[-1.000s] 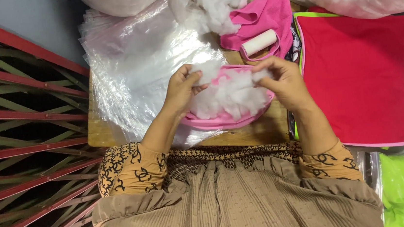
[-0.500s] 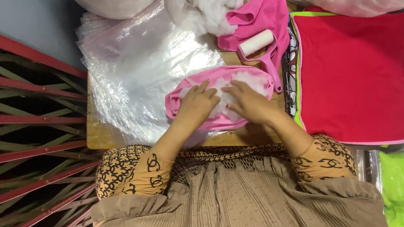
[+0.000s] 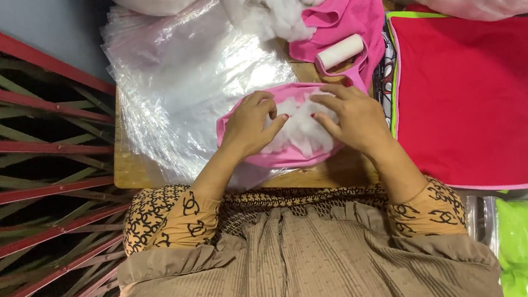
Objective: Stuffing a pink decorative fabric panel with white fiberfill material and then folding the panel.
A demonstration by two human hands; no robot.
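Both hands rest on a soft pink fabric cover [image 3: 290, 156] lying on the wooden table [image 3: 336, 173] just before the person: the left hand [image 3: 250, 125] curls over its left edge, fingers bent into the opening, and the right hand [image 3: 354, 118] lies spread, pressing fluffy white stuffing [image 3: 300, 129] into it. One glossy stack of clear plastic bags [image 3: 188, 79] lies to the left. Beyond are one loose heap of white filling [image 3: 283, 3], one crumpled pink cloth [image 3: 348, 20] with one cream cylindrical roll [image 3: 340, 51] on it, and one flat red rectangular cover [image 3: 470, 98] to the right.
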